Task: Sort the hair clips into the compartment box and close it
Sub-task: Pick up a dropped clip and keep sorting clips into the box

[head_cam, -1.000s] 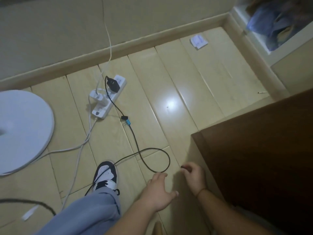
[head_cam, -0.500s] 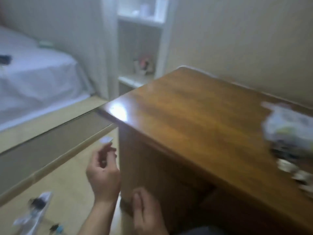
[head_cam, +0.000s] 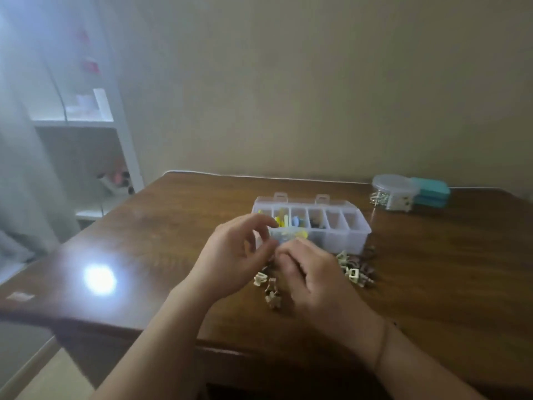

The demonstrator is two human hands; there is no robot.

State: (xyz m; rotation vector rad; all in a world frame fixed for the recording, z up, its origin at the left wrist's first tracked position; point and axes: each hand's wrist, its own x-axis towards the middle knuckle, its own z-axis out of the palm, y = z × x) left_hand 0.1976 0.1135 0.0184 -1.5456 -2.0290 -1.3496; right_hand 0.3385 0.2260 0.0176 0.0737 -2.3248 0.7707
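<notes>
The left hand and right hand meet over the table, just near of the box. The left hand's fingers are curled, fingertips by the right hand's; whether they pinch anything cannot be told through the blur. The right hand is curled too, its grasp hidden. The box stands open, its left compartments holding yellow and blue clips. Loose clips lie on the table near the box, right of the hands, and more between the wrists. Far right stand a round tub and a teal case.
</notes>
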